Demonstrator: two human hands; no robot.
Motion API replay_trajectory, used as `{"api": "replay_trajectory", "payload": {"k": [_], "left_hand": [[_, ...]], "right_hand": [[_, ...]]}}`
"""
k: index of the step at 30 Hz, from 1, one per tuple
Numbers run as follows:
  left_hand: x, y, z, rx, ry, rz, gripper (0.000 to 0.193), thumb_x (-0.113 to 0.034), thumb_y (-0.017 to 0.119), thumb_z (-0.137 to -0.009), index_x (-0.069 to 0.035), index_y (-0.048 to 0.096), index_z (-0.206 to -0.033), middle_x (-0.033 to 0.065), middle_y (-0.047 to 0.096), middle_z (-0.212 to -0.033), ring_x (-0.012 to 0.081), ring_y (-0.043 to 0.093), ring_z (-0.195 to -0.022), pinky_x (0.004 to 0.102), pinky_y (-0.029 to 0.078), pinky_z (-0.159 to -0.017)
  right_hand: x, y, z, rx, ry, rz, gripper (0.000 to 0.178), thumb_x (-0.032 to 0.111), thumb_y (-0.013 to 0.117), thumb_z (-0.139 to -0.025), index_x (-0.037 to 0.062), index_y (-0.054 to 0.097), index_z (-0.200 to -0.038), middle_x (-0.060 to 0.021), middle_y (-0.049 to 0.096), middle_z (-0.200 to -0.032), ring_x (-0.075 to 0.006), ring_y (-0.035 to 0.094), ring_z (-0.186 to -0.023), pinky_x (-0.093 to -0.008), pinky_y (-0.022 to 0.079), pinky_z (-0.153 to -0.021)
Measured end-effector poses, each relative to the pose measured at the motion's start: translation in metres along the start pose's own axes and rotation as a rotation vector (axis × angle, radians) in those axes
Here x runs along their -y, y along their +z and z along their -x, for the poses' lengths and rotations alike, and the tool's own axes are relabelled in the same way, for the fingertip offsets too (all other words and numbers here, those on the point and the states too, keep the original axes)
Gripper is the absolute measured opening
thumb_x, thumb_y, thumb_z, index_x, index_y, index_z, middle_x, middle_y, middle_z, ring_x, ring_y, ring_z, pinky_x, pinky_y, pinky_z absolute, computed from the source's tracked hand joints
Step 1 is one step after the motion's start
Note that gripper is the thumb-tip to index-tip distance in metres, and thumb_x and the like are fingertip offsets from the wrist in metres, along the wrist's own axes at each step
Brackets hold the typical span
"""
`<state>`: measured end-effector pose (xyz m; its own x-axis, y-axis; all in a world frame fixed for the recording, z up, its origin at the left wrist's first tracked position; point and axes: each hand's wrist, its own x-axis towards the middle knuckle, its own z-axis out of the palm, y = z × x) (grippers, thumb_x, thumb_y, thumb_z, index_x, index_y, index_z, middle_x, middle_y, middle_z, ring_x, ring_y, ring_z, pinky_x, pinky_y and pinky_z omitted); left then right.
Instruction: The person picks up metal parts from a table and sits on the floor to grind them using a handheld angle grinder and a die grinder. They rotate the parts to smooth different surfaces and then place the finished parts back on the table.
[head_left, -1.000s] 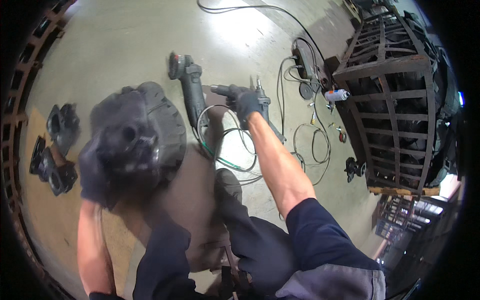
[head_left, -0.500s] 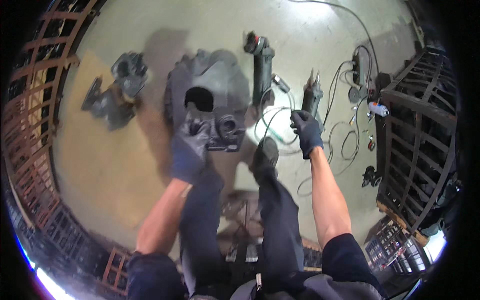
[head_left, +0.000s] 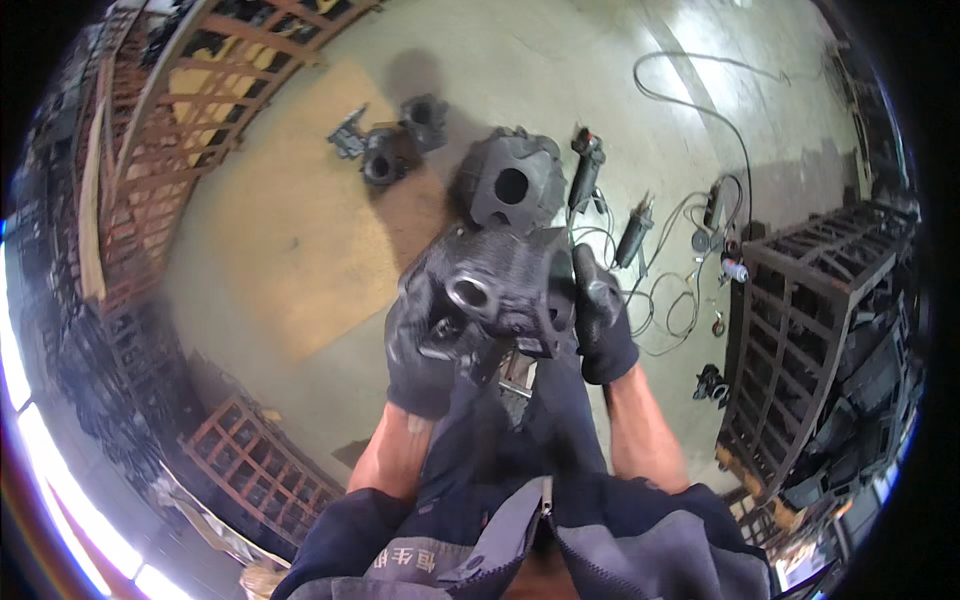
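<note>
A dark cast metal housing (head_left: 490, 272) with round openings is raised in front of my legs, between my two gloved hands. My left hand (head_left: 418, 345) has its fingers wrapped round the lower left side of this casting. On the opposite side, my right hand (head_left: 602, 315) presses against it, the fingers partly hidden behind its edge. A larger rounded casting (head_left: 537, 190) with a dark round hole rests on the floor just beyond. To its right lie two black handheld power tools, a longer one (head_left: 586, 172) and a shorter one (head_left: 634, 236).
Smaller castings (head_left: 384, 158) sit on a tan floor patch at the far left. Looped cables (head_left: 668, 310), a spray can (head_left: 735, 268) and a small dark part (head_left: 711, 384) lie at the right. Metal cages, one brown (head_left: 150, 225) and one dark (head_left: 795, 335), stand on both sides.
The casting has come up off the floor toward me with my left hand. My right hand has moved from beside the power tools to the casting's right side. The view has shifted.
</note>
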<state>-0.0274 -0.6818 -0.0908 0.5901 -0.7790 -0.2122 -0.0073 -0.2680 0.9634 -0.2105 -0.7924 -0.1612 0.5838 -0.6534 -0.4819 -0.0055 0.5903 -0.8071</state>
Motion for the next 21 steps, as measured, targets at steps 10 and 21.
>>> {"api": "replay_trajectory", "payload": {"k": [10, 21], "left_hand": [[-0.063, -0.029, 0.052, -0.506, 0.440, -0.119, 0.042, -0.013, 0.068, -0.087, 0.001, 0.062, -0.126, 0.0131, 0.064, -0.125, 0.0267, 0.061, -0.115, 0.0385, 0.047, -0.101], [-0.070, -0.097, 0.116, -0.729, 0.419, -0.283, 0.064, -0.014, 0.085, -0.072, -0.008, 0.058, -0.130, 0.0092, 0.064, -0.123, 0.0215, 0.062, -0.110, 0.0340, 0.051, -0.095]], "right_hand": [[0.160, 0.130, 0.048, 0.303, -0.621, 0.556, 0.019, 0.007, 0.057, -0.100, -0.0063, 0.064, -0.111, -0.0146, 0.068, -0.104, -0.0200, 0.062, -0.089, -0.0321, 0.050, -0.081], [0.172, 0.249, 0.110, 0.677, -0.639, 0.597, 0.022, 0.013, 0.057, -0.101, -0.0073, 0.066, -0.103, -0.0090, 0.061, -0.082, -0.0141, 0.057, -0.073, -0.0287, 0.047, -0.068]]}}
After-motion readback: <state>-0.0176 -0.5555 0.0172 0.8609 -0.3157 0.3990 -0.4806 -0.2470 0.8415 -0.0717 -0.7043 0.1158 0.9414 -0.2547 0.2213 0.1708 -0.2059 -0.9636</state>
